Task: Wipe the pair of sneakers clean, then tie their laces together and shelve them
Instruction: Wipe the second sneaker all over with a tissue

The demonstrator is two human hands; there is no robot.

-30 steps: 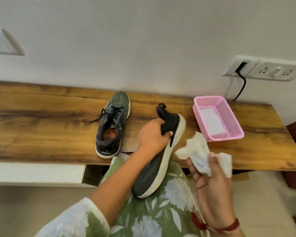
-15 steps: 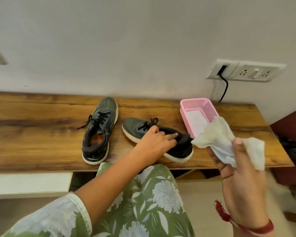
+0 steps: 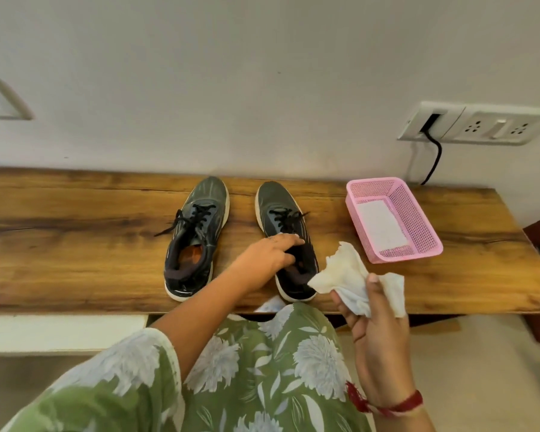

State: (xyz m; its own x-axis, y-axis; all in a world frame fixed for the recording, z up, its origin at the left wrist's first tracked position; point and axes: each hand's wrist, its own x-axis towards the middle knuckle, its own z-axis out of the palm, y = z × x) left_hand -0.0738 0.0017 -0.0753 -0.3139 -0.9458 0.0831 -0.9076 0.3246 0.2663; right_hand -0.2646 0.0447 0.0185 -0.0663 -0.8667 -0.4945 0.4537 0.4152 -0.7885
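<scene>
Lying under left hand [image 3: 270,255], sneaker [image 3: 275,201].

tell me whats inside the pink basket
A flat white sheet lies on the floor of the basket; nothing else shows inside. What is under the sheet cannot be seen.

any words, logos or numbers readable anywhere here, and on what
No text can be read anywhere in this picture.
left sneaker: no brand or logo legible; its orange insole is too blurred to show any print.
right sneaker: none visible.
pink basket and white sheet inside it: no markings.
wall socket panel: no lettering legible.
wipe: blank.
</scene>
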